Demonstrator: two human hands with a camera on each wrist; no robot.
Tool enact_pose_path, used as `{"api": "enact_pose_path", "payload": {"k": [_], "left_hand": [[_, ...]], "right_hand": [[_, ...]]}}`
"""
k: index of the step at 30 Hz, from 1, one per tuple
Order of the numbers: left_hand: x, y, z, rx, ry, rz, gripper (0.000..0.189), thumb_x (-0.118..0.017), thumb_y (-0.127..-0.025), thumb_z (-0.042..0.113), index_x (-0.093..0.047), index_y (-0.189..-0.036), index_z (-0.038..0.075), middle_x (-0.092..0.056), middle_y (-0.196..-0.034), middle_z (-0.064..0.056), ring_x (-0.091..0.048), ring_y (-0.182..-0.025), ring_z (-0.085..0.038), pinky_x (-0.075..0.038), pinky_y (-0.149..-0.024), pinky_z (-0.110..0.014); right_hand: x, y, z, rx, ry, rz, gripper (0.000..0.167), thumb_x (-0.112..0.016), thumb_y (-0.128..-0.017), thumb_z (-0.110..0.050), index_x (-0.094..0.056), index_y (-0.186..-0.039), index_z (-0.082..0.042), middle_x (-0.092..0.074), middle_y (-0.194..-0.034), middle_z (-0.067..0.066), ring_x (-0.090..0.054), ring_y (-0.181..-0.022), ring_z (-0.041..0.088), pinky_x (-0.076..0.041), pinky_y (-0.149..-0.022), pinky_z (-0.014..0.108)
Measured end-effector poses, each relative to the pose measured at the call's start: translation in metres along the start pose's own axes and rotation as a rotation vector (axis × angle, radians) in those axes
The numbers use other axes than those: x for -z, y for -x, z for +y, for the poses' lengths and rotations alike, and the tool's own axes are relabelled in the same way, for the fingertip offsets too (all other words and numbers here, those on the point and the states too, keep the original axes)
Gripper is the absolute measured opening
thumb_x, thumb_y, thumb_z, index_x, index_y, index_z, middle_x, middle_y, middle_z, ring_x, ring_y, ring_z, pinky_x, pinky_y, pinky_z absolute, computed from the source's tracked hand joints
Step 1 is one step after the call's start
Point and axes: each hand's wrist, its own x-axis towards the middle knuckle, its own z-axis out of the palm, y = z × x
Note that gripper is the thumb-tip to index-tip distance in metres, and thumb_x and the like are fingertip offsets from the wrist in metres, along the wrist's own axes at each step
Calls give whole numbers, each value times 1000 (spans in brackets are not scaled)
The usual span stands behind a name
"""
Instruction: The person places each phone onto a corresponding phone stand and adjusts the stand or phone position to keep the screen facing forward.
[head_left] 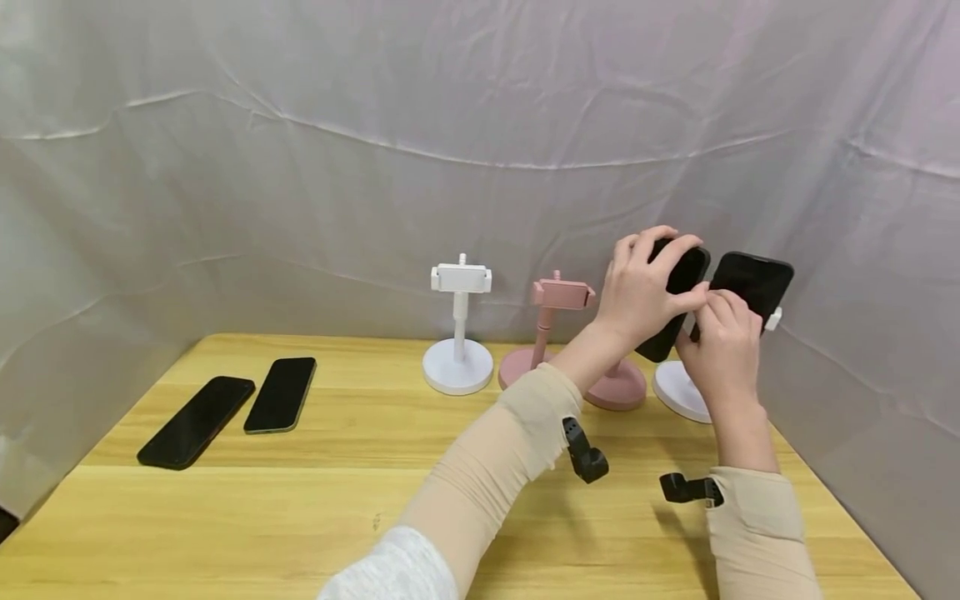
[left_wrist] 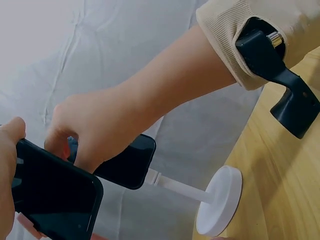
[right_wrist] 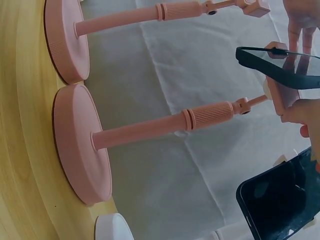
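Observation:
My left hand (head_left: 637,287) grips a black smartphone (head_left: 688,271), fingers over its upper edge and thumb on its near side. The phone is tilted at the head of a pink phone stand (head_left: 621,388), whose upper part is hidden in the head view. My right hand (head_left: 727,346) is beside the phone's lower right side. In the right wrist view, its fingers pinch the pink clamp (right_wrist: 276,95) behind the phone. Another black smartphone (head_left: 757,283) sits in a white phone stand (head_left: 678,392) just beyond my right hand.
A white phone stand (head_left: 457,367) and another pink phone stand (head_left: 564,293) hold no phone, left of my hands. Two dark smartphones, one farther left (head_left: 197,422) and one nearer the middle (head_left: 281,394), lie on the wooden table (head_left: 300,517). A grey curtain (head_left: 375,208) hangs behind.

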Motion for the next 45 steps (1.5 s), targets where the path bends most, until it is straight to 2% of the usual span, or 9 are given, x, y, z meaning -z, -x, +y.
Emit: {"api": "enact_pose_path", "payload": {"k": [6, 16, 21, 29, 33, 40, 45], "left_hand": [[2, 2, 4, 51, 7, -33, 48, -66, -85, 50, -61, -128, 29, -53, -134, 0, -50, -118, -23, -50, -92, -32], [0, 3, 12, 112, -24, -62, 47, -64, -87, 50, -59, -129, 32, -51, -137, 5, -46, -119, -21, -44, -95, -31], [0, 3, 14, 115, -38, -54, 45, -64, -88, 48, -59, -129, 31, -51, -138, 4, -46, -118, -21, -43, -95, -31], [3, 3, 10, 110, -48, -89, 45, -62, -90, 47, -57, -131, 30, -49, -140, 5, -44, -120, -23, -44, -94, -33], [4, 4, 8, 90, -82, -97, 44, -59, -91, 47, -56, -132, 30, -49, -140, 5, -45, -121, -25, -46, -91, -32], [3, 4, 6, 70, -171, -88, 44, -58, -92, 49, -57, -132, 31, -51, -138, 8, -46, -122, -26, -47, -87, -32], [-1, 3, 8, 64, -206, -79, 44, -56, -93, 50, -56, -133, 31, -51, -138, 8, -47, -121, -26, -48, -85, -31]], "right_hand": [[-2, 0, -3, 27, -7, 40, 32, -67, -71, 3, -64, -102, 10, -65, -95, 26, -55, -103, 43, -40, -84, 61], [2, 1, -2, 49, -30, 59, 40, -69, -71, 2, -62, -110, 10, -63, -99, 27, -52, -104, 46, -38, -82, 60], [6, 0, -2, 60, -27, 59, 36, -72, -72, -1, -64, -105, 9, -64, -97, 25, -52, -103, 46, -38, -81, 60], [4, -1, -3, 85, -32, 76, 32, -73, -73, -4, -66, -103, 8, -66, -96, 23, -53, -102, 45, -39, -84, 59], [1, -1, -5, 103, -46, 104, 31, -73, -74, -5, -67, -102, 7, -66, -95, 22, -54, -101, 44, -38, -84, 58], [-1, -3, -6, 161, -19, 107, 40, -81, -71, -15, -68, -102, 7, -68, -96, 23, -56, -101, 44, -40, -85, 58], [2, -4, -2, 205, -9, 110, 38, -76, -73, -17, -67, -100, 8, -67, -94, 23, -56, -99, 43, -39, -83, 58]]}}
